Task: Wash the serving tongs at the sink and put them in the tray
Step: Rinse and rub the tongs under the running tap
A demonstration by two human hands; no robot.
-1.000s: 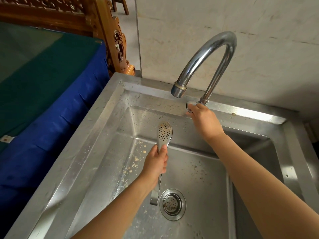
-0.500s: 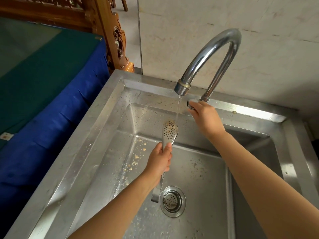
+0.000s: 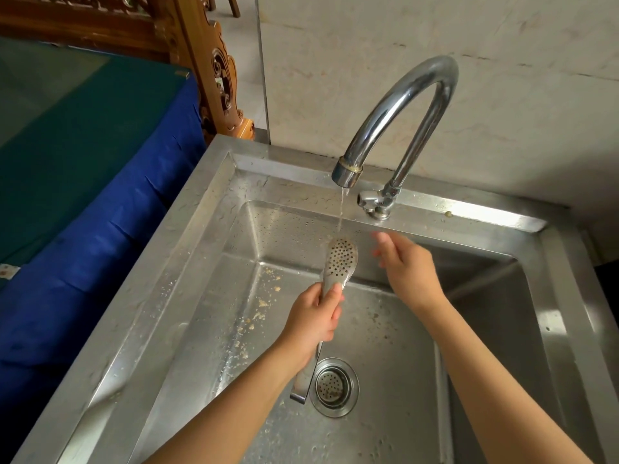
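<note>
- Running now in a thin stream of water [image 3: 341,212] from the tap [image 3: 402,105], where a second ago nothing was flowing.
- Landing on the top edge of the perforated head of the serving tongs [image 3: 340,262], which are sitting just under the spout.
- Gripping the tongs' handle with the left hand [image 3: 313,321], fingers and thumb curled round the metal as half a second ago.
- Holding them tilted up over the basin of the sink [image 3: 187,249], head towards the tap and tail end hanging just beside the drain strainer [image 3: 334,386].
- Coming away from the tap lever [image 3: 368,199] with the right hand [image 3: 407,266], now hovering just beside the tongs' head and touching nothing.
- Blurring at the fingers with motion, yet looking loosely spread and holding nothing.
- Passing, by the look of it, from turning the water on into the rinse itself.
- Probably bringing the free hand across to rub the wet head under the stream, though only guessing at that.
- Showing pale crumbs [image 3: 264,303] scattered over the left slope of the basin, near the tongs but not on them.
- Showing no tray anywhere in view, so leaving the putting-away well off yet, with the washing only starting.
</note>
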